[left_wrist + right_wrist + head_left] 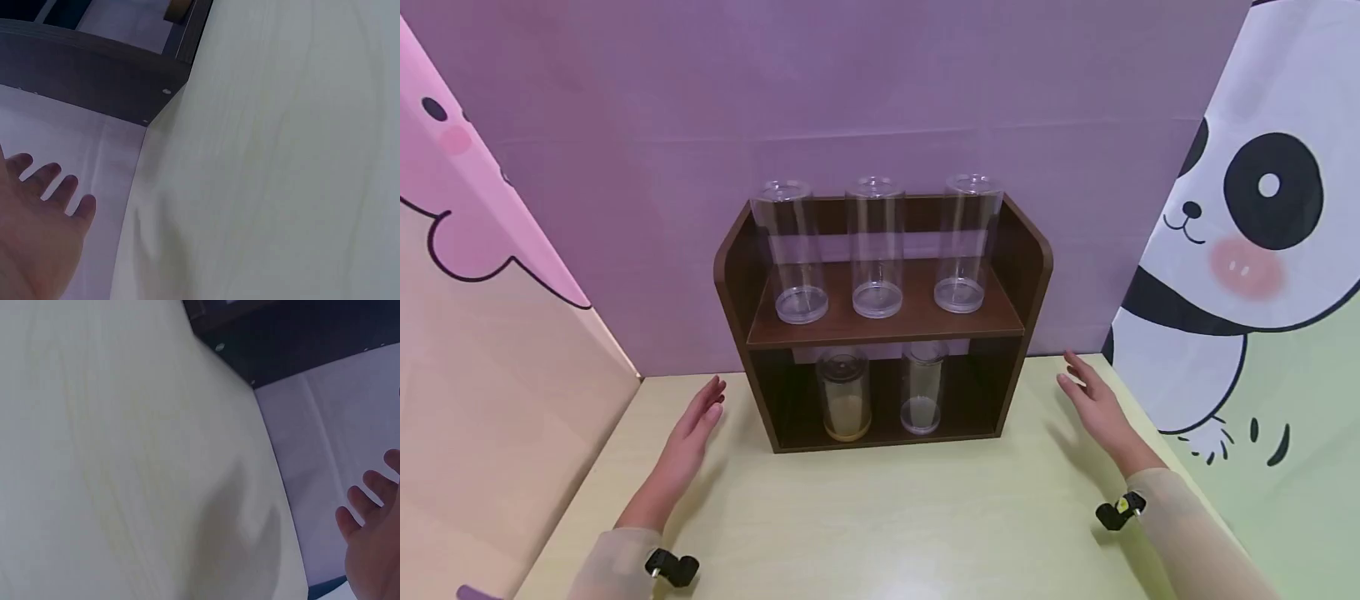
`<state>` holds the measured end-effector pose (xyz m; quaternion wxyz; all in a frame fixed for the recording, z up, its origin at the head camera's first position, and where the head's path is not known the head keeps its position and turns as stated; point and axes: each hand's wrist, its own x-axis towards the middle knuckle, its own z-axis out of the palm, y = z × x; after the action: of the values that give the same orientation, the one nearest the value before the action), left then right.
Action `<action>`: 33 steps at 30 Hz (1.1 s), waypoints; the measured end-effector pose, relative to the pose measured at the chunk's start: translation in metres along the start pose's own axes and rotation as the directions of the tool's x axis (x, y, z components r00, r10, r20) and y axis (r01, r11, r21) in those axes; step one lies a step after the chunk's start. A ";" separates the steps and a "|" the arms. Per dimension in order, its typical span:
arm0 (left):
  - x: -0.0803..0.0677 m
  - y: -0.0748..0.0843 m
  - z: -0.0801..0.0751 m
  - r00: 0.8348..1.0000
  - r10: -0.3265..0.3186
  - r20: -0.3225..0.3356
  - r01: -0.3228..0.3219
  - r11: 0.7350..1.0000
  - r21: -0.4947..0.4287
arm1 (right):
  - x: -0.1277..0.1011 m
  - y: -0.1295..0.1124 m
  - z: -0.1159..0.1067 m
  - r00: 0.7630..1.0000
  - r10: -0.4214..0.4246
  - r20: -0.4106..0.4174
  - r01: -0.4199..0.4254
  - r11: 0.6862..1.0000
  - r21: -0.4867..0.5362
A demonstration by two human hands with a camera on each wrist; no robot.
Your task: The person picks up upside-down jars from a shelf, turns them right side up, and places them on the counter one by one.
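1. Fingers [47,181] of the left hand [696,425] are straight and slightly spread, holding nothing; the palm faces the shelf [880,321].
2. Fingers [369,494] of the right hand [1093,404] are likewise straight, slightly spread and empty.
3. Both hands hover over the table [880,517], one on each side of the shelf, near its side walls but apart from them.
4. The shelf stands at the back of the table, against the purple wall [850,83].
5. Its top board carries three clear empty tubes [876,246], upright in a row.
6. Its lower compartment holds two upright jars: the left jar [844,396] with yellowish contents, the right jar [922,387] with a pale layer at the bottom.
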<state>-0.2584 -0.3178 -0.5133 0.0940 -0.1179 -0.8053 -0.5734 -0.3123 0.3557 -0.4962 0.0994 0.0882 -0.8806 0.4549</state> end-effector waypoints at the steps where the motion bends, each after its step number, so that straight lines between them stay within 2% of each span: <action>1: -0.001 -0.001 0.001 1.000 0.006 0.004 -0.006 1.000 -0.027 | 0.000 -0.002 0.001 1.000 0.009 0.004 -0.009 0.999 0.030; 5: -0.003 -0.005 0.003 0.999 0.045 0.022 -0.041 0.990 -0.134 | -0.001 -0.006 0.003 1.000 0.019 0.016 -0.021 0.994 0.106; 8: -0.005 -0.006 0.004 0.998 0.061 0.034 -0.054 0.984 -0.171 | -0.001 -0.008 0.005 1.000 -0.007 0.008 0.005 0.989 0.146; 19: -0.006 -0.004 0.005 0.996 0.062 0.057 -0.051 0.985 -0.167 | 0.001 -0.016 0.012 0.999 -0.051 -0.007 0.051 0.984 0.171; 27: -0.005 -0.006 0.010 0.994 0.108 -0.032 -0.112 0.973 -0.200 | -0.003 -0.036 0.028 0.997 -0.075 -0.026 0.078 0.980 0.181; 33: -0.007 -0.006 0.013 0.996 0.083 -0.038 -0.088 0.983 -0.163 | -0.010 -0.055 0.045 0.993 -0.091 -0.079 0.108 0.960 0.258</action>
<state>-0.2536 -0.3084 -0.5250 0.1211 -0.1506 -0.7479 -0.6351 -0.2937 0.2881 -0.4805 0.1386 0.1296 -0.8035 0.5643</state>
